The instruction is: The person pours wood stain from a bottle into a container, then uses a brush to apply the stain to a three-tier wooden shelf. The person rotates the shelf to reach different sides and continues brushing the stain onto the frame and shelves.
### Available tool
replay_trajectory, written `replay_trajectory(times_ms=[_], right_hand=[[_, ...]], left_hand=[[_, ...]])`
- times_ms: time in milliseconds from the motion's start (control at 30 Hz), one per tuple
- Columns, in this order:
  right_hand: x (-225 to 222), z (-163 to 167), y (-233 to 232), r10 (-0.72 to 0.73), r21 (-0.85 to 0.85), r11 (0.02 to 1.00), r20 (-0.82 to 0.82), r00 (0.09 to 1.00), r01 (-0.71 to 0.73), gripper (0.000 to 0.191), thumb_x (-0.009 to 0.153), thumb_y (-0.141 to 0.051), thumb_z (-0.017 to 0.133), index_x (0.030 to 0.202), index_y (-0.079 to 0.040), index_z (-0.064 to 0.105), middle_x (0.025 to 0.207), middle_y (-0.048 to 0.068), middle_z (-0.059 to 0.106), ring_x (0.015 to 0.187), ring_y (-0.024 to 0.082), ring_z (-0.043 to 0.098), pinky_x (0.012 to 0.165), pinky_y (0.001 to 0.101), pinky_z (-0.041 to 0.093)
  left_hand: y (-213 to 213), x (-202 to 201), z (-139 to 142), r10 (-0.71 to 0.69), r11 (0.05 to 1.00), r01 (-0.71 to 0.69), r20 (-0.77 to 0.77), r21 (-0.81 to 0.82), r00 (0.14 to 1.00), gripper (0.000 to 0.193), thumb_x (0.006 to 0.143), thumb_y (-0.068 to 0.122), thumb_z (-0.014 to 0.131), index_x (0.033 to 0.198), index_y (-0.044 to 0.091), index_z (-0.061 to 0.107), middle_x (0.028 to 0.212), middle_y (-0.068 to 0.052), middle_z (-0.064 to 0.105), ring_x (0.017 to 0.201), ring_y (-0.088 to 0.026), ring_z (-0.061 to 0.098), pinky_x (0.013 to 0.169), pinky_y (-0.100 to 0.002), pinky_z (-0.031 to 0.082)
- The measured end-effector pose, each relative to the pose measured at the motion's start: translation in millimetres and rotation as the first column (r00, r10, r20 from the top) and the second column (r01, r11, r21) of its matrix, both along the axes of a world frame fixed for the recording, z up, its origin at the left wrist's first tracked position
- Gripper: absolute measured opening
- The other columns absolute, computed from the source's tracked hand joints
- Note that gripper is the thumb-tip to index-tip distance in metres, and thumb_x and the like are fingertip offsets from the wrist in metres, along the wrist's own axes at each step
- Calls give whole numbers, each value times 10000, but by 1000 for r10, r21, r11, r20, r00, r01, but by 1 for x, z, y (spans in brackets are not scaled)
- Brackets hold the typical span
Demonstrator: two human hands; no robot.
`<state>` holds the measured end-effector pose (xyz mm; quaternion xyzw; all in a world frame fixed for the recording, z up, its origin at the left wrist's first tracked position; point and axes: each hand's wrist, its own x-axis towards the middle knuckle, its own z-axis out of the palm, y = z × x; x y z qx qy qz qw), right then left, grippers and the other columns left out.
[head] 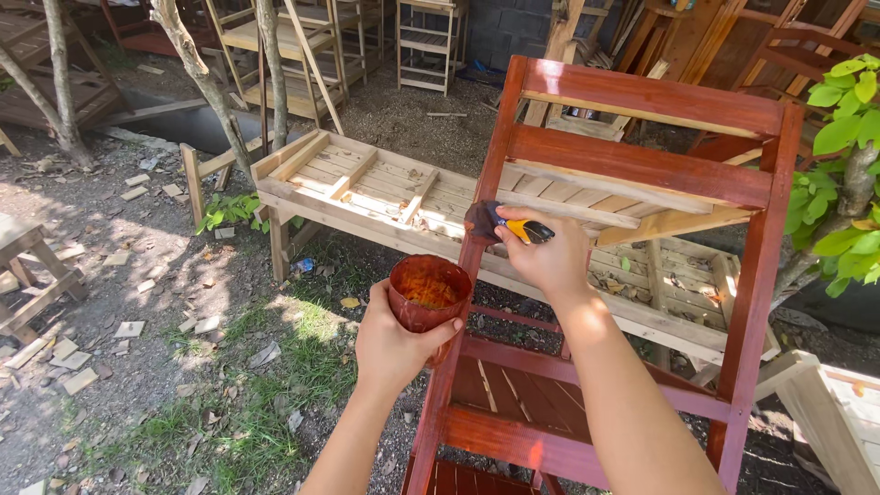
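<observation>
Two hands: both are busy over a red-stained wooden chair frame (642, 165) standing in a dirt yard.
Left hand (396, 344): it is wrapping its fingers around a small stained cup (429, 291), holding it upright just beside the frame's left post, thumb lying along the cup's near rim.
Cup: it is showing orange-brown stain inside, smeared up the walls.
Right hand (548, 257): it is closing on a paintbrush (502, 225) with a yellow and black handle, fingers curled over the grip.
Brush: its dark bristles are pressing against the left post of the frame, at about the level of the second back rail.
Chair frame: the posts and broad back rails are glistening red, while thinner bare slats are showing pale between them; the lower seat slats near the bottom edge are looking red too.
Behind the frame: a long unpainted slatted bench (385, 197) is lying across the ground, running from the left toward the right.
Far back: bare wooden shelving racks (293, 46) are standing along the top edge of the view.
Ground: loose wood offcuts (73, 353) are lying scattered in the dirt at the left, with patches of grass (275, 367) below the cup.
Right edge: green leaves (848, 119) are hanging in on a thin trunk.
</observation>
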<state>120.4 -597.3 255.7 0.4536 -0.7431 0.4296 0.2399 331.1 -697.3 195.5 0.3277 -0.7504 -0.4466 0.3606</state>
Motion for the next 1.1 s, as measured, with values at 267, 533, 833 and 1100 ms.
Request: replay_trajectory(times_ms=[267, 533, 833, 1100], right_hand=[[-53, 45, -39, -47, -19, 999, -148, 988, 45, 239, 793, -254, 871, 1026, -244, 819, 912, 44, 783, 821, 283, 740, 724, 361, 574], [-89, 96, -51, 62, -125, 984, -446, 893, -131, 251, 906, -228, 826, 1152, -225, 778, 1140, 37, 775, 964, 244, 758, 788, 348, 592], [-72, 63, -54, 50, 49, 998, -552, 832, -28, 189, 895, -178, 797, 1075, -232, 791, 1182, 22, 770, 979, 217, 756, 746, 336, 593], [2, -14, -10, 112, 247, 969, -342, 933, -26, 258, 862, -159, 755, 1115, -206, 770, 1245, 61, 737, 1150, 250, 709, 849, 387, 589]], left_hand=[[-6, -21, 21, 41, 999, -42, -15, -25, 999, 1007, 506, 427, 965, 1315, 42, 506, 1154, -138, 725, 1041, -273, 742, 881, -374, 582], [-24, -16, 32, 45, 999, -46, 32, 19, 998, 1023, 499, 426, 952, 1335, 48, 500, 1197, -136, 710, 1088, -270, 719, 918, -381, 563], [-33, 0, 29, 43, 997, -47, 75, 53, 996, 1084, 485, 459, 942, 1374, 54, 471, 1217, -134, 705, 1106, -273, 724, 928, -377, 567], [-33, 21, 14, 88, 996, -87, 114, -16, 990, 1134, 487, 488, 969, 1383, 17, 458, 1215, -167, 677, 1103, -299, 700, 909, -408, 561]])
